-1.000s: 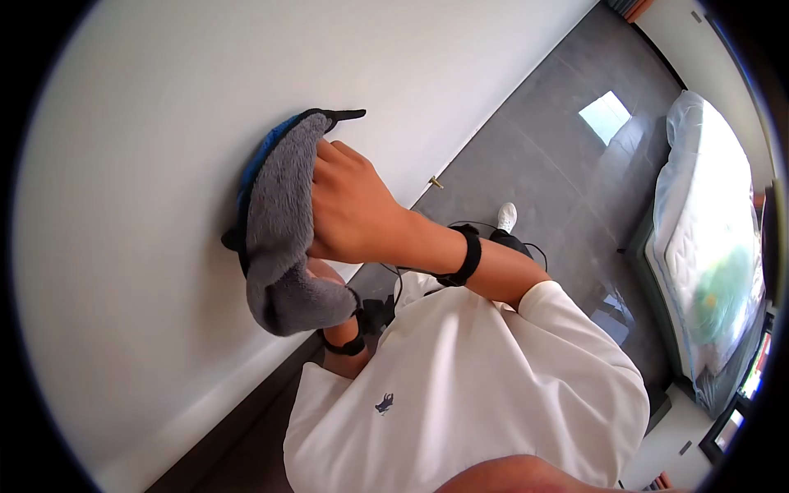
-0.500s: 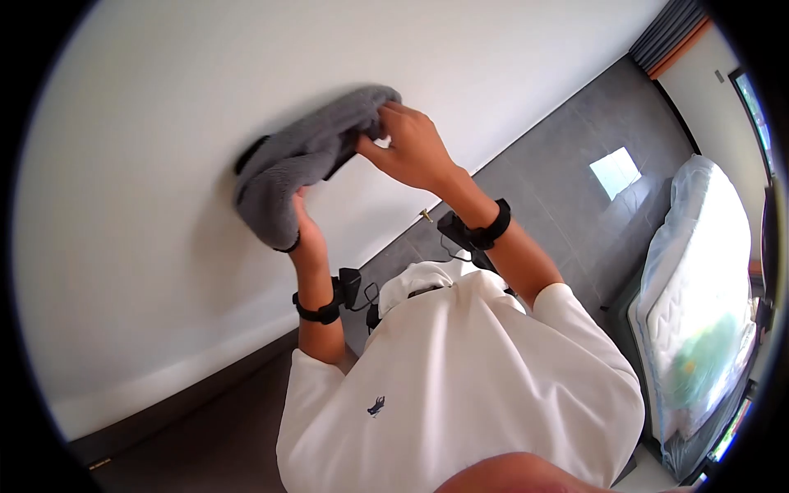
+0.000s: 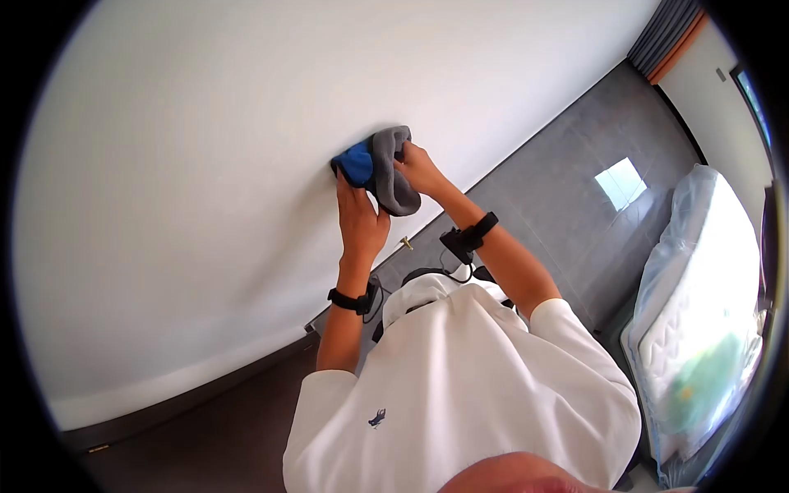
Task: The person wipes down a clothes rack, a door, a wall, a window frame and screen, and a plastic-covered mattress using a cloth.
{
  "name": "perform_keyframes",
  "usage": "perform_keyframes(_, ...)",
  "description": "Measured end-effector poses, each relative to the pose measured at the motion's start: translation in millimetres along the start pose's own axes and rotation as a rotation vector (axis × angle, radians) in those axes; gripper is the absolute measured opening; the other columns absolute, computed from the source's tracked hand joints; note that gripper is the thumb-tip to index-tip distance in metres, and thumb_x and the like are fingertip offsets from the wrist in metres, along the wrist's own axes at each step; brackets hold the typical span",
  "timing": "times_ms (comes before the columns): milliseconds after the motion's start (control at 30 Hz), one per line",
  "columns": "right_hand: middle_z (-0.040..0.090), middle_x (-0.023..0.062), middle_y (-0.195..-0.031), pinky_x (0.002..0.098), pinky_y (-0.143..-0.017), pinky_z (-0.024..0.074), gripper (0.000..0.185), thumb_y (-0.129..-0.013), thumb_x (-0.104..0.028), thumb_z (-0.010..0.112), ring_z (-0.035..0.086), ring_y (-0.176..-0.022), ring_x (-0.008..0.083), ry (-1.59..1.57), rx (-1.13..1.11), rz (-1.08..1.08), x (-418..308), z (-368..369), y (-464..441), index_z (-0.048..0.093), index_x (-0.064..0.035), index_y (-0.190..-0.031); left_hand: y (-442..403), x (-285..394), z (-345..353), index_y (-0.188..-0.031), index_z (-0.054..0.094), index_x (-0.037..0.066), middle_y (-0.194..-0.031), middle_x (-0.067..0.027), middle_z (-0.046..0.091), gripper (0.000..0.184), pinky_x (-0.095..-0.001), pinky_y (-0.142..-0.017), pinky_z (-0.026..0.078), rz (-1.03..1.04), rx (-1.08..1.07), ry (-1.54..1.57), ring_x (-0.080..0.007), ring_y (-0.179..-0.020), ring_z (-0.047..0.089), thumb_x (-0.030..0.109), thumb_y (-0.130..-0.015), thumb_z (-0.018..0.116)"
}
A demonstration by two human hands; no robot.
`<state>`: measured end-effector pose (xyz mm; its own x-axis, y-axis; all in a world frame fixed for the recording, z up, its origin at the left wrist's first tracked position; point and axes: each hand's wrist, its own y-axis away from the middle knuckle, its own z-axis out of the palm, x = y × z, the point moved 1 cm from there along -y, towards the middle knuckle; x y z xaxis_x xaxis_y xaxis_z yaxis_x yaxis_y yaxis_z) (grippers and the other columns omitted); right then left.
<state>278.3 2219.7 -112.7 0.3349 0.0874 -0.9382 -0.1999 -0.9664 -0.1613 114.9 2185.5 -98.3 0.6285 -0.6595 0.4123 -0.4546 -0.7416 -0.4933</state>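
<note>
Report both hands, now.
Left hand: touching the blue side of the cloth; whether it grips cannot be told.
Right hand: closed on the cloth's grey part.

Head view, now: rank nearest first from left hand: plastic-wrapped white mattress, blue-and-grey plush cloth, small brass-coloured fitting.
1. Blue-and-grey plush cloth, touching the left hand.
2. Small brass-coloured fitting, near the wall's base.
3. Plastic-wrapped white mattress, far right.

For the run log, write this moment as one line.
left hand: on blue side of cloth | right hand: holding grey side | cloth: bunched, at wall | mattress: in plastic
</note>
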Motion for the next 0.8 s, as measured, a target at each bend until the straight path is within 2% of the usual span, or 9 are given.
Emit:
perform_keyframes(167, 0.061, 0.0210, -0.075, 0.0430, -0.066, 0.0483, 0.034, -0.086, -0.024, 0.068, 0.062, -0.070, 0.0356, -0.376, -0.089, -0.396, -95.1, -29.6, 7.5, 0.049, 0.0040, -0.090, -41.6, 63.1, -76.8, -0.153, 0.017, 0.002, -0.154, -0.0259, 0.020, 0.087, -0.0543, -0.116, 0.020, -0.017, 0.384, 0.141, -0.0431, -0.144, 0.021, 0.031, -0.088, 0.066)
perform_keyframes(233, 0.064, 0.0202, -0.081, 0.0421, -0.071, 0.0511, 0.032, -0.086, -0.023, 0.067, 0.065, -0.074, 0.0359, -0.133, -0.054, -0.668, -92.4, -40.9, 8.5, 0.052, 0.0047, -0.092, -72.1, 96.1, -69.2, -0.154, 0.019, 0.007, -0.159, -0.0234, 0.016, 0.092, -0.0539, -0.117, 0.015, 0.066, 0.324, -0.020, -0.0415, -0.148, 0.015, 0.032, -0.082, 0.070)
perform_keyframes(367, 0.070, 0.0182, -0.108, 0.0371, -0.087, 0.0524, 0.046, -0.086, -0.022, 0.068, 0.067, -0.101, 0.0297, -0.217, 0.088, -0.438, -44.1, -74.5, -5.6, 0.057, 0.0047, -0.121, -120.8, 98.5, -15.2, -0.150, 0.032, 0.009, -0.161, -0.0217, 0.016, 0.086, -0.0557, -0.118, 0.010, 0.098, 0.203, -0.295, -0.0399, -0.150, 0.009, 0.029, -0.076, 0.072)
perform_keyframes(433, 0.067, 0.0172, -0.120, 0.0338, -0.088, 0.0520, 0.050, -0.091, -0.027, 0.065, 0.065, -0.108, 0.0254, -0.911, -0.132, -0.029, 128.7, -65.6, -47.0, 0.055, 0.0008, -0.131, -116.9, 106.8, 38.4, -0.145, 0.038, 0.004, -0.158, -0.0230, 0.025, 0.064, -0.0562, -0.118, 0.013, 0.176, 0.030, -0.175, -0.0370, -0.148, 0.020, 0.030, -0.090, 0.057)
perform_keyframes(500, 0.063, 0.0149, -0.124, 0.0316, -0.089, 0.0539, 0.041, -0.097, -0.027, 0.059, 0.065, -0.109, 0.0231, -1.100, 0.010, 0.002, 125.8, -97.8, -5.2, 0.055, -0.0014, -0.129, -78.7, 78.8, 123.4, -0.145, 0.039, 0.002, -0.158, -0.0228, 0.025, 0.059, -0.0532, -0.118, 0.016, 0.166, -0.155, -0.141, -0.0376, -0.148, 0.021, 0.031, -0.095, 0.054)
perform_keyframes(633, 0.058, 0.0114, -0.128, 0.0330, -0.093, 0.0555, 0.036, -0.101, -0.025, 0.053, 0.064, -0.110, 0.0222, -0.741, 0.117, 0.014, 68.5, -124.9, 0.8, 0.051, -0.0008, -0.128, -87.0, 90.5, 110.5, -0.147, 0.039, 0.006, -0.157, -0.0287, 0.022, 0.058, -0.0613, -0.116, 0.013, 0.133, -0.099, 0.028, -0.0464, -0.147, 0.016, 0.024, -0.094, 0.057)
perform_keyframes(667, 0.056, 0.0137, -0.127, 0.0362, -0.093, 0.0527, 0.043, -0.096, -0.025, 0.060, 0.061, -0.111, 0.0278, -0.808, 0.085, -0.070, 53.0, -127.0, -1.7, 0.049, -0.0007, -0.130, -93.2, 103.7, 90.8, -0.144, 0.041, 0.006, -0.156, -0.0306, 0.023, 0.055, -0.0646, -0.114, 0.011, 0.175, 0.027, 0.044, -0.0511, -0.145, 0.015, 0.017, -0.093, 0.058)
perform_keyframes(700, 0.052, 0.0202, -0.125, 0.0407, -0.096, 0.0472, 0.053, -0.087, -0.022, 0.069, 0.052, -0.114, 0.0360, -0.141, 0.214, -0.617, 5.4, -159.1, -3.5, 0.048, 0.0011, -0.130, -124.8, 124.2, 54.4, -0.140, 0.044, 0.006, -0.155, -0.0303, 0.026, 0.050, -0.0646, -0.114, 0.011, 0.275, 0.233, -0.082, -0.0518, -0.145, 0.018, 0.014, -0.093, 0.058)
perform_keyframes(800, 0.046, 0.0263, -0.126, 0.0456, -0.103, 0.0414, 0.059, -0.082, -0.020, 0.071, 0.045, -0.117, 0.0427, 0.158, 0.286, -0.710, -30.2, -188.3, -23.5, 0.047, 0.0040, -0.130, -165.9, 150.5, 51.8, -0.132, 0.047, 0.004, -0.153, -0.0302, 0.030, 0.040, -0.0644, -0.115, 0.010, 0.334, 0.399, 0.013, -0.0515, -0.143, 0.022, 0.018, -0.095, 0.056)
